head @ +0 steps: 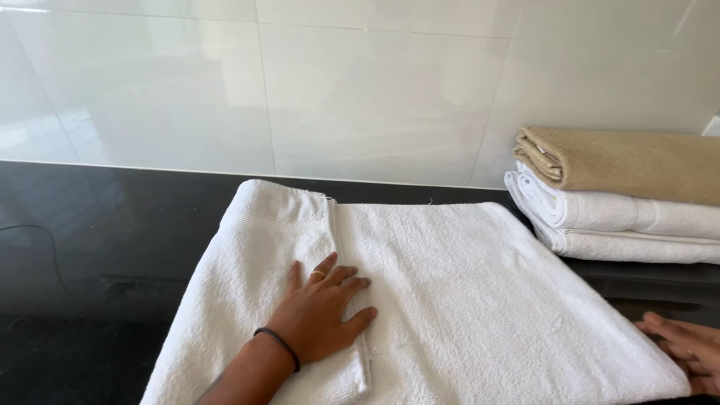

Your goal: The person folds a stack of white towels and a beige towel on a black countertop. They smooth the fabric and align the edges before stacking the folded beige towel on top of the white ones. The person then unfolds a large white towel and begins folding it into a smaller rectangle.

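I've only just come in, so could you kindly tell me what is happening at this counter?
A person is working on a white towel spread over a black counter. The left hand lies flat on a folded-over flap, fingers spread; the right hand touches the towel's right corner. A stack of folded towels, beige on two white, sits at the right by the tiled wall.

The single head view looks down and forward, close over the black bench (90, 247), facing the tiled wall (360, 82).
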